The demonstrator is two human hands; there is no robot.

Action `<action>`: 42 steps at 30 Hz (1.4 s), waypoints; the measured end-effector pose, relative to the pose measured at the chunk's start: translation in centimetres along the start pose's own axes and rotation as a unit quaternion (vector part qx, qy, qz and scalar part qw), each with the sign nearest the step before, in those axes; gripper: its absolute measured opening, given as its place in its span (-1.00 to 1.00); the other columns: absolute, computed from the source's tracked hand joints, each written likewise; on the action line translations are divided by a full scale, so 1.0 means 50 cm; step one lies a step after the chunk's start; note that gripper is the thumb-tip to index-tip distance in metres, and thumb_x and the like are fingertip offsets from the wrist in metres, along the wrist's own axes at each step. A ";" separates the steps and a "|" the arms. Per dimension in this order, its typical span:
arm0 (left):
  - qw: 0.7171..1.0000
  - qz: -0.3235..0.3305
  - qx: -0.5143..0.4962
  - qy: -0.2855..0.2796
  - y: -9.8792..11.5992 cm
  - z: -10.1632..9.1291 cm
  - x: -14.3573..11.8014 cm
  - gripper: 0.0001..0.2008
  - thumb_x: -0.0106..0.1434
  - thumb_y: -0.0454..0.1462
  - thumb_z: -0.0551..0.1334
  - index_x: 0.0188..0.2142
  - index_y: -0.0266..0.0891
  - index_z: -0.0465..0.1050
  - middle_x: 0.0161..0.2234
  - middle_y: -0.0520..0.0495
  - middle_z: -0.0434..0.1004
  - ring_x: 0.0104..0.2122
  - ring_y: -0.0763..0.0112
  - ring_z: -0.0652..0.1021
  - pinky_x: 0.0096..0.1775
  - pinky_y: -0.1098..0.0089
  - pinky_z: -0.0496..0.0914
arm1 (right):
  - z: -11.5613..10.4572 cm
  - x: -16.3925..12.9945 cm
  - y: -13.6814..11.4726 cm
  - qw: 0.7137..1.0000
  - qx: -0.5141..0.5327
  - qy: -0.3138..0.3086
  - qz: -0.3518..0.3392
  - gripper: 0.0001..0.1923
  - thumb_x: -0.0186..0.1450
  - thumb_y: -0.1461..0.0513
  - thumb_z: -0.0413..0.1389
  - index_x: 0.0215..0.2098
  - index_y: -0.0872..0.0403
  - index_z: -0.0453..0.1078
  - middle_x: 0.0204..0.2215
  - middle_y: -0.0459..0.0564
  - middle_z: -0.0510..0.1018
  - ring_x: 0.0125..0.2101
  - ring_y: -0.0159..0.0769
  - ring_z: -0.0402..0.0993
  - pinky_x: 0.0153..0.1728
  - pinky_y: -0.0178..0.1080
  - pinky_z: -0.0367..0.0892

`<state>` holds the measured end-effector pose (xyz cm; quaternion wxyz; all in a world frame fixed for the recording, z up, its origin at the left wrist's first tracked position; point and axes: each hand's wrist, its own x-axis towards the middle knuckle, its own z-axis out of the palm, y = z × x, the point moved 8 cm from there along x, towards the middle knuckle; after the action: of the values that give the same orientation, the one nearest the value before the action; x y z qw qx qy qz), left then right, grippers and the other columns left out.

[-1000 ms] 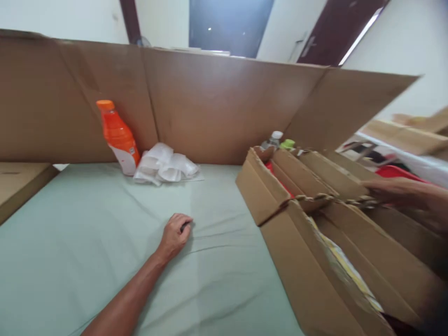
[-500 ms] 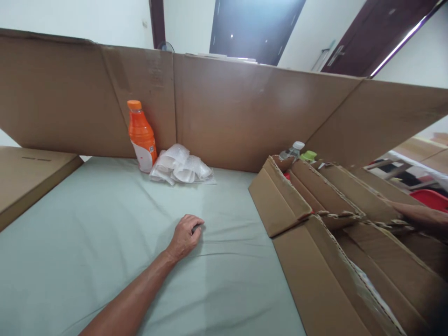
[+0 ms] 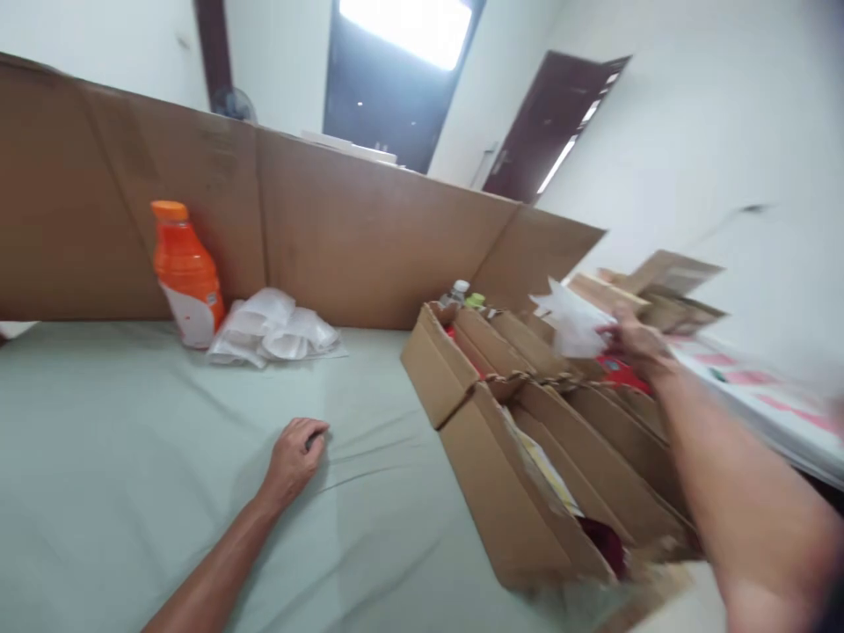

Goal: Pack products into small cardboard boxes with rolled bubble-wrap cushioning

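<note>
My left hand [image 3: 291,459] rests on the pale green cloth [image 3: 217,510], its fingers curled round a small dark object [image 3: 312,439] that is mostly hidden. Over the cardboard boxes at the right, my right hand [image 3: 636,343] is raised and pinches a thin white sheet [image 3: 572,323], paper or plastic; motion blur hides which. Below that hand stand several open cardboard boxes [image 3: 520,505] side by side, with a clear bottle [image 3: 454,293] and something with a green top [image 3: 475,301] sticking out at the far end.
An orange bottle [image 3: 186,277] stands at the back left beside crumpled bubble wrap [image 3: 273,327]. Behind them runs a tall cardboard wall [image 3: 369,237]. Past the boxes, more cardboard pieces [image 3: 679,272] lie on a white and pink surface [image 3: 758,387].
My view has turned to the right. My right hand has risen from among the boxes and now has a white sheet in it. My left hand keeps its place on the cloth.
</note>
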<state>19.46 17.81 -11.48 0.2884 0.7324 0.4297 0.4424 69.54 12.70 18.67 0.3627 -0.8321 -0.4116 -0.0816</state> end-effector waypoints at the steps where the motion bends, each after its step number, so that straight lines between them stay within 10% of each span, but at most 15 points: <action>1: 1.000 0.000 -0.007 -0.001 -0.004 0.001 0.001 -0.77 0.20 -0.29 0.11 -0.30 -0.18 0.56 -0.31 -0.13 0.64 -0.22 0.17 0.56 -0.12 0.15 0.45 | -0.011 0.002 -0.003 1.000 0.016 -0.009 0.025 -0.29 0.52 -0.04 -0.33 -0.33 0.25 0.48 -0.50 0.24 0.49 -0.66 -0.46 0.23 -0.48 -0.19 0.32; 6: 1.000 -0.007 -0.014 0.001 -0.011 0.011 0.001 -0.77 0.16 -0.32 0.11 -0.31 -0.18 0.56 -0.31 -0.11 0.64 -0.22 0.19 0.56 -0.09 0.16 0.45 | 0.069 -0.026 -0.145 0.982 0.131 -0.127 0.036 -0.28 0.53 -0.05 -0.36 -0.29 0.24 0.46 -0.51 0.13 0.46 -0.60 -0.46 0.30 -0.36 -0.23 0.33; 13: 1.000 -0.012 0.003 0.021 -0.017 0.014 0.011 -0.75 0.10 -0.44 0.16 -0.31 -0.19 0.56 -0.31 -0.09 0.63 -0.21 0.24 0.56 -0.08 0.21 0.45 | 0.426 -0.205 -0.402 0.932 0.103 -0.349 -0.013 -0.41 0.50 -0.06 -0.16 -0.38 0.18 0.45 -0.45 0.06 0.52 -0.62 -0.44 0.40 -0.54 -0.35 0.27; 17: 1.000 -0.010 -0.007 0.015 -0.014 0.018 0.014 -0.75 0.09 -0.47 0.17 -0.30 -0.21 0.56 -0.31 -0.11 0.63 -0.21 0.22 0.54 -0.10 0.20 0.44 | 0.603 -0.301 -0.431 0.909 0.033 -0.413 -0.047 -0.54 0.48 0.00 -0.04 -0.24 0.21 0.49 -0.33 0.09 0.56 -0.54 -0.38 0.53 -0.49 -0.33 0.38; 21: 1.000 -0.015 -0.016 0.009 -0.017 0.023 0.016 -0.76 0.12 -0.45 0.16 -0.30 -0.19 0.56 -0.30 -0.12 0.62 -0.20 0.21 0.52 -0.10 0.20 0.41 | 0.683 -0.344 -0.400 0.895 -0.032 -0.430 -0.119 -0.69 0.43 0.09 0.11 -0.02 0.15 0.44 -0.13 0.04 0.57 -0.25 -0.29 0.57 -0.23 -0.17 0.51; 33: 1.000 -0.004 0.017 -0.003 -0.014 0.023 0.015 -0.75 0.16 -0.45 0.15 -0.27 -0.19 0.56 -0.29 -0.10 0.62 -0.19 0.24 0.53 -0.09 0.24 0.42 | 0.776 -0.431 -0.420 0.891 -0.115 -0.358 -0.255 -0.60 0.41 0.10 0.15 0.16 0.08 0.36 0.16 0.11 0.42 0.09 -0.08 0.42 0.10 0.11 0.36; 37: 0.999 0.002 0.027 -0.021 -0.015 0.023 0.009 -0.74 0.19 -0.44 0.12 -0.24 -0.21 0.56 -0.27 -0.12 0.63 -0.18 0.22 0.54 -0.06 0.21 0.42 | 0.694 -0.470 -0.398 0.911 -0.100 -0.328 -0.229 -0.63 0.47 0.14 0.01 0.19 0.01 0.37 0.26 0.13 0.38 0.24 -0.04 0.30 0.21 0.04 0.21; 42: 0.997 0.025 0.055 -0.057 -0.007 0.022 0.009 -0.74 0.23 -0.39 0.11 -0.20 -0.21 0.55 -0.23 -0.15 0.62 -0.17 0.17 0.54 -0.07 0.16 0.42 | 0.490 -0.640 -0.346 0.923 -0.075 -0.283 -0.251 -0.56 0.36 0.07 0.11 0.20 -0.13 0.38 0.35 -0.02 0.26 0.31 -0.12 0.19 0.26 -0.07 0.13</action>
<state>20.43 18.34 -12.08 0.2601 0.7817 0.4179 0.3829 31.95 15.97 -3.67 0.1353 -0.7149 -0.6849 0.0381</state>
